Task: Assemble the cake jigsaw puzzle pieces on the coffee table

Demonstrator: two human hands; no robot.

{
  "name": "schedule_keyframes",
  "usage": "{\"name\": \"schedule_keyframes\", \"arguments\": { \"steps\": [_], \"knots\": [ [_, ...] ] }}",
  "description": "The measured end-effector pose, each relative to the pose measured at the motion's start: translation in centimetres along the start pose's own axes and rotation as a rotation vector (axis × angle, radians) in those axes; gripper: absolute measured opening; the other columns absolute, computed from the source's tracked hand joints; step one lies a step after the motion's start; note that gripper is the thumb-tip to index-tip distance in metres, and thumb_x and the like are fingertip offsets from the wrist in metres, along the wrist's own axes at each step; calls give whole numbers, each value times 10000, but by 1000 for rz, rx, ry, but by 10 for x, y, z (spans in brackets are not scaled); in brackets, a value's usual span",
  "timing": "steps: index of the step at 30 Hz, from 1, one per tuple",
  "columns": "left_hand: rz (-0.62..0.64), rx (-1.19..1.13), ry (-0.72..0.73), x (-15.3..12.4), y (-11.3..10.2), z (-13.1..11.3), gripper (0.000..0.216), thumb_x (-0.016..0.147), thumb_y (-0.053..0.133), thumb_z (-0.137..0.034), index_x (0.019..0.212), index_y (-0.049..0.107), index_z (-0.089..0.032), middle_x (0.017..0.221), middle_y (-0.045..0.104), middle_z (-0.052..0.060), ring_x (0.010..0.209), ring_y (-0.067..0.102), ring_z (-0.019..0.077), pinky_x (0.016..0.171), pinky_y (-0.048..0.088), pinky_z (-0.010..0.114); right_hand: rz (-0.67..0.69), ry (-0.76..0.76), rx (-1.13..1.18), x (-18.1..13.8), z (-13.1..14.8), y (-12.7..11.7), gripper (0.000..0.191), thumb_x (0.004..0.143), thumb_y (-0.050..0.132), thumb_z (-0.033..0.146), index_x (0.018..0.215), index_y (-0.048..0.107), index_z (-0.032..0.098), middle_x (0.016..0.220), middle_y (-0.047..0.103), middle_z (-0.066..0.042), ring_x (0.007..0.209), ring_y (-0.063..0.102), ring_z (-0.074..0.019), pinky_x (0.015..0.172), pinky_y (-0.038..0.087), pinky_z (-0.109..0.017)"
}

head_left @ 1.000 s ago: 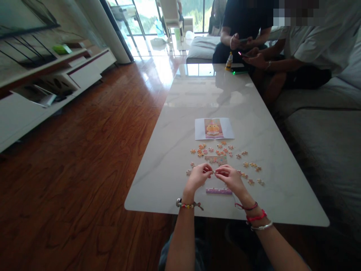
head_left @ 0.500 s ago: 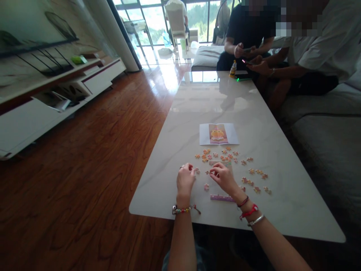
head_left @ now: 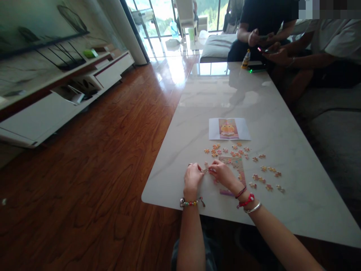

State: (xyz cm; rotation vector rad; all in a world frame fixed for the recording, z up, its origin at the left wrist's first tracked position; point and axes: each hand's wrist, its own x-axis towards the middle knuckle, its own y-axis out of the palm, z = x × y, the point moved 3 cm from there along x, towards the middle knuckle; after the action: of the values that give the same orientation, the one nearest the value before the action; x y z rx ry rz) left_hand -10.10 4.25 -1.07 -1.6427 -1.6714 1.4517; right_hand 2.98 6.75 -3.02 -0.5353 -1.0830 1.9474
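My left hand (head_left: 193, 176) and my right hand (head_left: 223, 173) meet over the near left part of the white marble table (head_left: 282, 113), fingers pinched together on small jigsaw pieces (head_left: 205, 169). A partly joined puzzle block (head_left: 235, 165) lies just right of my right hand. A purple puzzle strip (head_left: 225, 192) shows under my right wrist. Several loose orange and pink pieces (head_left: 266, 177) are scattered to the right and beyond. The reference picture sheet (head_left: 229, 128) lies farther back.
Two people sit on the grey sofa (head_left: 332, 131) at the far right, hands (head_left: 278, 56) on phones. A small bottle (head_left: 246, 59) and a dark device (head_left: 256, 67) stand at the table's far end. A white TV cabinet (head_left: 64, 94) lines the left wall across the wooden floor (head_left: 98, 158).
My hands parted half a second ago, then came together again further left on the table. The view has shifted so the table sits more to the right.
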Motion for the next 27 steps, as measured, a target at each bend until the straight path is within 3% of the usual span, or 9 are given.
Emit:
{"name": "schedule_keyframes", "arguments": {
  "steps": [8, 12, 17, 22, 25, 27],
  "knots": [
    [8, -33, 17, -1, 3, 4, 148, 699, 514, -144, 811, 603, -182, 792, 635, 61, 705, 558, 133, 623, 385, 219, -25, 33, -93, 0, -2, -13, 185, 832, 452, 232, 822, 627, 173, 870, 563, -61, 724, 547, -120, 652, 407, -214],
    [-37, -114, 54, 2, 5, 7, 114, 697, 503, -135, 750, 593, -179, 747, 640, 48, 693, 559, 126, 627, 389, 215, -91, 50, -183, 30, -3, -20, 213, 846, 428, 237, 818, 629, 171, 895, 568, -79, 734, 557, -126, 633, 407, -211],
    [-59, -354, 155, 6, 4, 6, 101, 701, 482, -108, 694, 567, -162, 708, 634, 25, 665, 567, 104, 624, 419, 204, -9, -11, -186, 61, -5, -19, 201, 811, 464, 149, 754, 657, 152, 852, 588, -94, 705, 568, -130, 638, 414, -221],
    [4, -580, 253, 8, 9, -10, 117, 684, 475, -62, 719, 546, -149, 758, 628, 21, 666, 591, 89, 622, 453, 194, -277, 24, 218, 25, -28, -45, 213, 813, 467, 187, 936, 638, 156, 871, 595, -66, 722, 565, -114, 650, 443, -211],
    [-25, -553, 305, 11, 15, -24, 135, 688, 466, -46, 722, 539, -154, 760, 624, 24, 687, 594, 93, 644, 453, 204, -222, 32, 332, -14, -35, -48, 188, 788, 498, 209, 889, 650, 164, 843, 604, -50, 642, 555, -102, 588, 453, -209],
    [-75, -508, 309, 14, 19, -32, 114, 697, 476, -59, 727, 530, -156, 745, 617, 26, 682, 588, 96, 644, 448, 211, -252, 79, 281, -37, -37, -46, 181, 782, 500, 209, 872, 650, 165, 832, 601, -49, 618, 547, -104, 601, 460, -227]
  ]
}}
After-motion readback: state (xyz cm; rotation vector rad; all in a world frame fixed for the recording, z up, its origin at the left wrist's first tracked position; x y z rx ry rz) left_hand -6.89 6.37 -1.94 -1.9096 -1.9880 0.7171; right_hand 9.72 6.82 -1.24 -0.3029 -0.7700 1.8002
